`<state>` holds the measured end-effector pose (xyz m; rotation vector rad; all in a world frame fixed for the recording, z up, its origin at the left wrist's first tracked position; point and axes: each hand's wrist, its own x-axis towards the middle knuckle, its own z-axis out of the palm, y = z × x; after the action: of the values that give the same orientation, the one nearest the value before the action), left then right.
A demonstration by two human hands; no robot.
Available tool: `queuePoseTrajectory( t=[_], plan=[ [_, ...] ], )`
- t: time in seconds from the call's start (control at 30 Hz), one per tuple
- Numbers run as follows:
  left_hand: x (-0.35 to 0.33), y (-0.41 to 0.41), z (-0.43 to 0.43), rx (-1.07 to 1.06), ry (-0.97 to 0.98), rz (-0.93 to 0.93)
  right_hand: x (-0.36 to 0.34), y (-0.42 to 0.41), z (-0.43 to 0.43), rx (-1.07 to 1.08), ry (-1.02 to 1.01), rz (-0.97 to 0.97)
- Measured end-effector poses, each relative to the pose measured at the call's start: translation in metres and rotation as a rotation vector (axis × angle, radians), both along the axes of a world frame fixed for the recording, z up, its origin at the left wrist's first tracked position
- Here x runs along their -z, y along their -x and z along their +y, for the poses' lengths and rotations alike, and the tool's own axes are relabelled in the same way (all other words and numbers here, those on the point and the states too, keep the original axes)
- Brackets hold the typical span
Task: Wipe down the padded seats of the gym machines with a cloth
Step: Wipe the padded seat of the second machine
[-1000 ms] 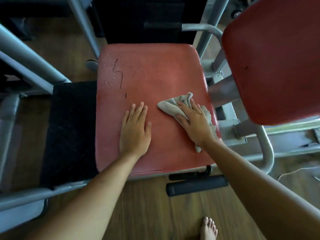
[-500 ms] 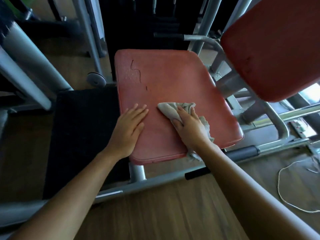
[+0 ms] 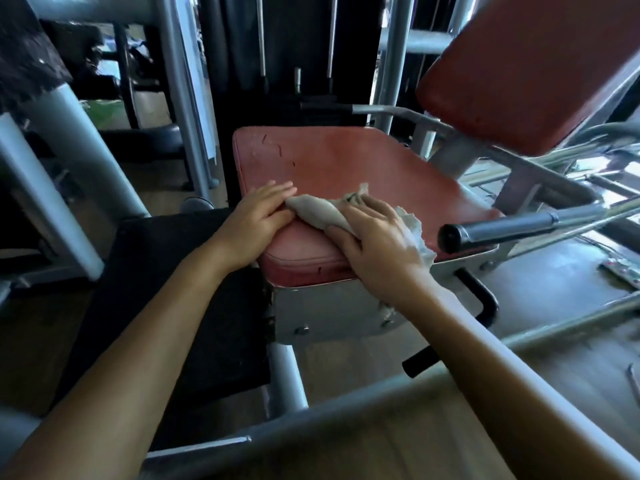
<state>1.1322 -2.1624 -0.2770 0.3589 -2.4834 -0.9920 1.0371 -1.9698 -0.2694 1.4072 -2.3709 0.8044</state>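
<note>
A worn red padded seat [image 3: 363, 161] with small tears near its back left fills the middle of the view. A crumpled grey cloth [image 3: 318, 211] lies along the seat's front part. My right hand [image 3: 377, 244] presses down on the cloth near the front edge, fingers laid over it, and the cloth's frayed end sticks out to the right of the palm. My left hand [image 3: 256, 220] rests flat on the seat's front left corner, its fingertips touching the cloth's left end. A second red pad [image 3: 519, 71], tilted, stands at the upper right.
A black-tipped metal handle bar [image 3: 502, 226] juts out just right of the seat. The weight stack [image 3: 294, 46] and grey frame posts rise behind. A black mat [image 3: 173, 271] lies left of the seat. A grey frame tube [image 3: 346, 407] crosses the foreground over wooden floor.
Both hands have slid toward the seat's front edge. The cloth has been swept left and now meets my left fingertips. My view has dropped lower and nearer the seat.
</note>
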Motion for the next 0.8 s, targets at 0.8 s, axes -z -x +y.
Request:
queuePoseTrajectory(
  t=[0.8],
  plan=[
    [0.01,-0.023,0.011,0.043,-0.066,-0.001,0.111,-0.047,0.016,0.387,0.77,-0.051]
  ],
)
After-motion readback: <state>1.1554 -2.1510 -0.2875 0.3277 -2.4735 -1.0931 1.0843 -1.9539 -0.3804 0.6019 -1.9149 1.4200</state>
